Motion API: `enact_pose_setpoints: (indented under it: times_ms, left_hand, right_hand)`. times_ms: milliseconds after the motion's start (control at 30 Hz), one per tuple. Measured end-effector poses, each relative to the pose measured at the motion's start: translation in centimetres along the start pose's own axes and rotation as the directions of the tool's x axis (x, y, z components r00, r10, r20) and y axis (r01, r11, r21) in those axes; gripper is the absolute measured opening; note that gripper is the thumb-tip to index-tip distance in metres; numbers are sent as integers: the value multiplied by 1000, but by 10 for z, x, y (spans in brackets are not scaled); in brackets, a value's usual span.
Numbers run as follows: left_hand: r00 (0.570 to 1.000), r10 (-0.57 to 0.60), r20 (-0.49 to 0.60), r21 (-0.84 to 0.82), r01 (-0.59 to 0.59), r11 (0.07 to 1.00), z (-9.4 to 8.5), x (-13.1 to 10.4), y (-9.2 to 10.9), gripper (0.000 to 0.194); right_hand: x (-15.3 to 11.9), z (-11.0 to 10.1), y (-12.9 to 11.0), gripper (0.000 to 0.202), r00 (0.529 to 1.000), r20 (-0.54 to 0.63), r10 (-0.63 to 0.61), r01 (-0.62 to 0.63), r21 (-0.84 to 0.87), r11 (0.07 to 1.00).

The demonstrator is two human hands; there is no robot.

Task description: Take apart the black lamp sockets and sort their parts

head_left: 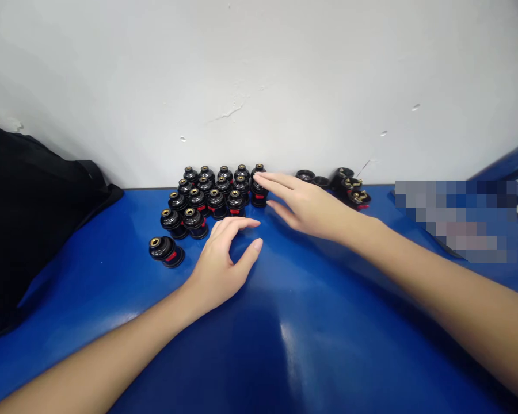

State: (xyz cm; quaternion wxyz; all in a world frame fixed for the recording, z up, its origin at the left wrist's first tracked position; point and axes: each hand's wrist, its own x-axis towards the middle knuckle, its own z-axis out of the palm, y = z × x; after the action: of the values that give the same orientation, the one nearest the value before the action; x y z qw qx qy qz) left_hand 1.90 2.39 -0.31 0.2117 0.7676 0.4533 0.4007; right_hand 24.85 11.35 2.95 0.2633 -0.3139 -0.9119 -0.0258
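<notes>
Several black sockets (216, 201) with brass-coloured tops and red marks stand grouped on the blue table (259, 339) against the wall. My left hand (227, 259) is in front of the group, thumb and fingers apart, nothing between them. My right hand (306, 207) reaches to the right end of the group, its fingertips beside or on the rightmost socket (259, 192); whether they touch it I cannot tell. That hand's fingers are apart and hold nothing. One socket (167, 251) stands apart at the front left of the group.
Black round caps (305, 175) and open parts with brass pieces (353, 184) lie by the wall to the right. Black cloth (34, 213) covers the left side. A pixelated patch hides something at the right. A white wall (259, 75) rises behind.
</notes>
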Motion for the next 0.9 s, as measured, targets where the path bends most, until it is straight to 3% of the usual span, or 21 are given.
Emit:
enact_pose_setpoints:
  times_ms: [133, 300, 500, 733, 833, 900]
  left_hand:
    - [1000, -27, -8, -5, 27, 1000, 0, 0, -1, 24]
    - [1000, -27, -10, -15, 27, 1000, 2, -1, -1, 29]
    - [999, -31, -19, -63, 29, 998, 4, -1, -2, 35]
    - [1000, 10, 7, -89, -9, 996, 4, -2, -3, 41]
    - [1000, 24, 11, -99, -23, 995, 3, -2, -2, 41]
    - [999, 33, 13, -100, -32, 994, 3, -2, 0, 42]
  right_hand:
    - [3, 0, -8, 41, 999, -29, 31, -30, 25, 999]
    - [1, -19, -22, 24, 997, 5, 78, -78, 153, 985]
    - [-18, -39, -46, 22, 955, 107, 276, -296, 369, 881]
    - [-49, -21, -66, 22, 920, 54, 388, -344, 587, 733]
    - [-56, -11, -67, 26, 922, 45, 385, -343, 556, 758]
    - [-59, -6, -65, 40, 938, 50, 342, -322, 487, 812]
